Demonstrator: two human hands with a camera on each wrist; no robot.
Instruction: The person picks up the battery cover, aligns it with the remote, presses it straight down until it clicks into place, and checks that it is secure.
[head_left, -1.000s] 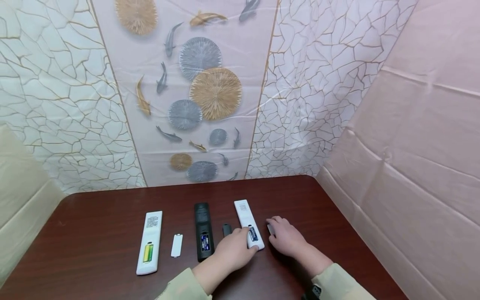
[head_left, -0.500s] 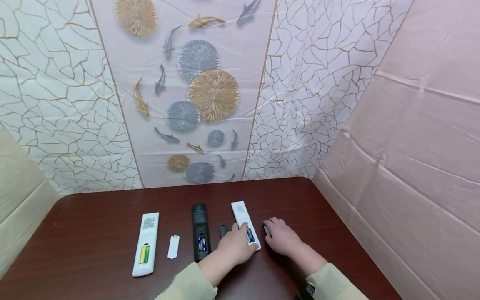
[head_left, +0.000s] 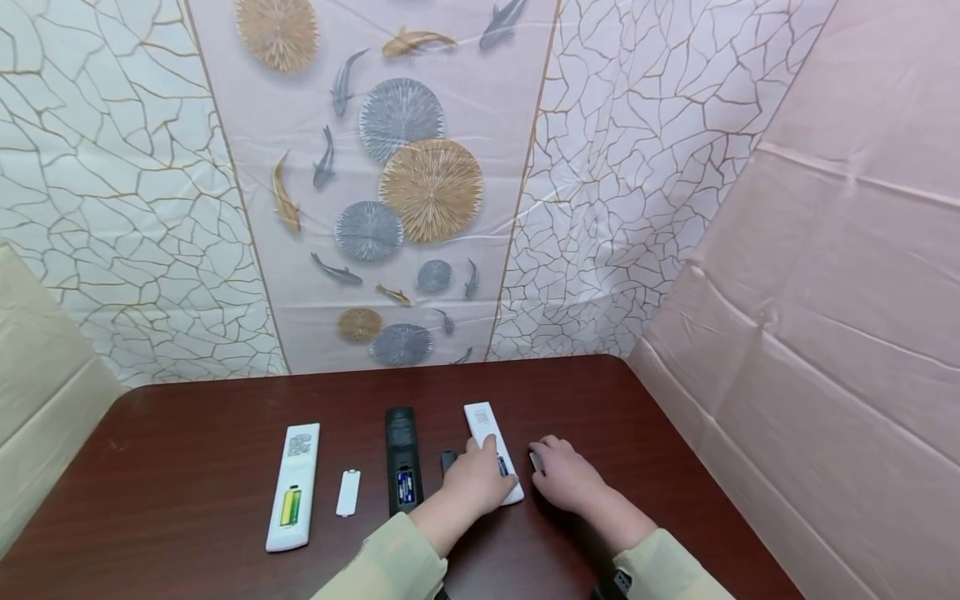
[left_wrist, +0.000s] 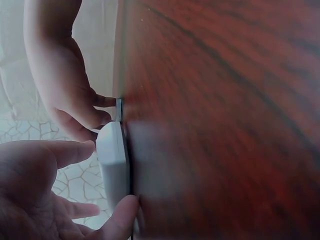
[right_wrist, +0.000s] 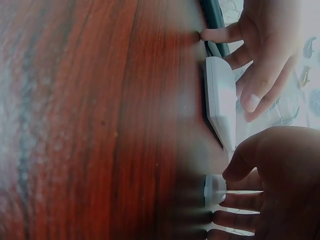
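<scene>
My left hand (head_left: 476, 477) lies over the lower half of a white remote control (head_left: 481, 419), its fingers extended across the back. Dark batteries (head_left: 502, 465) show in the remote's uncovered compartment, partly hidden by the fingers. In the right wrist view the left thumb (right_wrist: 252, 102) is above the white remote (right_wrist: 220, 95). To the right of it, my right hand (head_left: 567, 475) pinches a small white battery cover (head_left: 536, 461) down at the tabletop. That cover (right_wrist: 215, 189) appears between thumb and fingers in the right wrist view.
A black remote (head_left: 403, 458) with blue batteries lies left of my left hand, its dark cover (head_left: 447, 460) beside it. Farther left are a white cover (head_left: 348, 492) and another white remote (head_left: 294, 479) with green-yellow batteries. The brown table (head_left: 187, 483) meets curtained walls.
My left fingers have shifted upward over the white remote and now hide more of its batteries. The right hand stays on the white cover. The head view moves slightly.
</scene>
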